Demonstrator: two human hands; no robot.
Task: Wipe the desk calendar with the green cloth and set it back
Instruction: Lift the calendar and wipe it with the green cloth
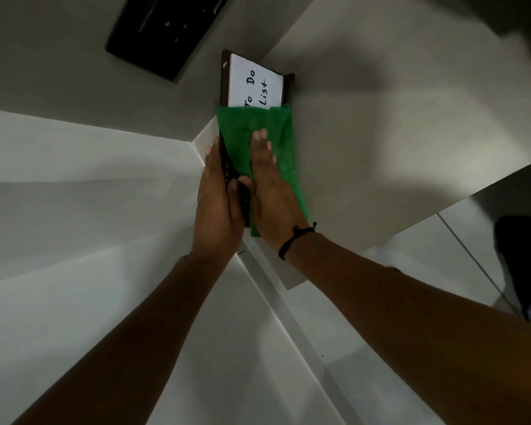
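Observation:
The desk calendar [252,84] is a dark-framed stand with a white page that reads "To Do List". It is held up in the middle of the head view. My left hand [218,197] grips its left edge, thumb over the front. The green cloth [276,139] covers the lower half of the page. My right hand [267,182] lies flat on the cloth, fingers together, pressing it against the calendar. A black cord sits around my right wrist.
A pale grey desk surface [396,133] lies behind and to the right of the calendar, its edge running lower right. A black flat device [166,29] lies at the top left. White floor or wall panels fill the left and bottom. A dark shoe [524,265] shows at the right edge.

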